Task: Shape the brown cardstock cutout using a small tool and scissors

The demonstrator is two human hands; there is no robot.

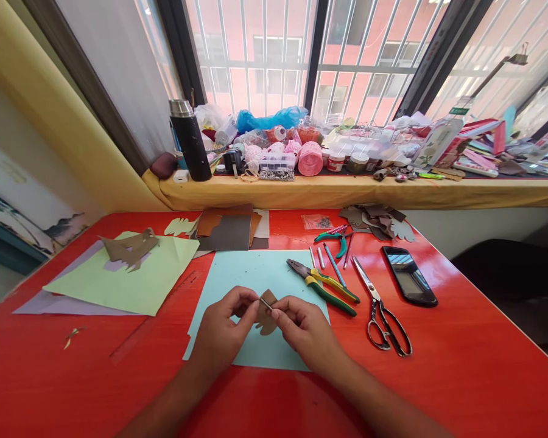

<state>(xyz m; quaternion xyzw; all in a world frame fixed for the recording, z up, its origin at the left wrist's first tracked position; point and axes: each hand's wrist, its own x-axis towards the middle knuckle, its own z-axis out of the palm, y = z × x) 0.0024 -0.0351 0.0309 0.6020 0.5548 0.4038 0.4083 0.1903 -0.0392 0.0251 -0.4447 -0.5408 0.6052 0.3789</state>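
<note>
Between my hands is a small brown leather-like cut-out (268, 326) with a wavy edge, held above a light blue sheet (246, 271). My left hand (223, 325) pinches it by its left side. The thumb and fingers of my right hand (305, 328) close on its right side. A thin, narrow strip or rod (265, 303) runs across the cut-out from fingertip to fingertip; I cannot tell whether it is separate or a folded edge. Pliers (322, 286) with green and yellow handles lie just right of my hands, partly on the blue sheet.
Right of the pliers lie scissors (381, 313) and a black phone (408, 275). Pencils, green-handled pliers (342, 244) and leather scraps (377, 222) are behind. Leather sheets (231, 231), a green sheet (164, 267) and a clear ruler (153, 313) lie left. A cluttered windowsill (301, 193) borders the table.
</note>
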